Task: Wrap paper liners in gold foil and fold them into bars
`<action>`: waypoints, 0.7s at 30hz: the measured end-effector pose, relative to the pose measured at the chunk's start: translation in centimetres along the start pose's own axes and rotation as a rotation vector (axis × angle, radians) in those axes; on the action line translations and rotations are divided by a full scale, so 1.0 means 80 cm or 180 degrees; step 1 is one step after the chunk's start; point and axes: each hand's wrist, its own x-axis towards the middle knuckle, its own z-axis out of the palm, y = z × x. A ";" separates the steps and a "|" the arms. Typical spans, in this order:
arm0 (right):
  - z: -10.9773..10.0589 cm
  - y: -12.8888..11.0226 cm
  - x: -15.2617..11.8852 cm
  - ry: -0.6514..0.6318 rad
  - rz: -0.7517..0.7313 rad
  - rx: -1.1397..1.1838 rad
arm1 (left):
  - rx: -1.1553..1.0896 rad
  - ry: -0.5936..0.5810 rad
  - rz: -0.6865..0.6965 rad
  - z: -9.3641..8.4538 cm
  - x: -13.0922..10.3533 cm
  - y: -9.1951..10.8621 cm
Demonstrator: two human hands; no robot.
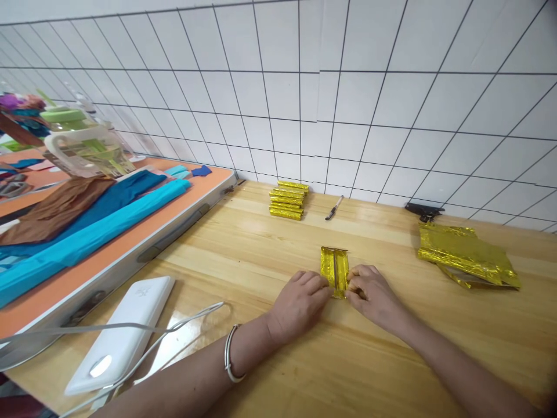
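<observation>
A small sheet of gold foil paper (329,264) lies on the wooden table in front of me, with its two sides folded in so that a dark seam runs down its middle. My left hand (300,303) is closed at the sheet's lower left edge, its fingertips pressed onto the foil. At the lower right edge my right hand (376,297) pinches the foil between thumb and curled fingers. Parts of the lower corners are hidden under the fingers.
Several folded gold foil pieces (287,200) are lined up near the tiled wall, beside a pen (334,208). To the right lie a stack of gold foil sheets (465,249) and a black object (424,209). A white power bank (122,331) with cables and an orange table (209,180) are left.
</observation>
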 end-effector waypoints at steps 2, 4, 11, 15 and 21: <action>-0.001 -0.001 0.000 -0.0021 0.0010 -0.0020 | 0.0118 -0.0122 0.0275 0.000 -0.004 0.006; -0.003 -0.002 0.001 -0.0039 0.0002 -0.0045 | 0.0249 -0.0190 0.0385 0.004 -0.007 0.015; -0.006 0.002 0.007 -0.0106 -0.0034 -0.0061 | 0.0201 -0.0239 0.0203 0.022 -0.010 0.033; -0.007 0.009 0.005 -0.0128 -0.0083 0.0175 | -0.0419 -0.0096 -0.0046 0.018 -0.009 0.023; -0.006 0.013 -0.009 -0.0010 -0.0024 0.0537 | -0.1054 0.0375 -0.1041 0.015 -0.006 0.002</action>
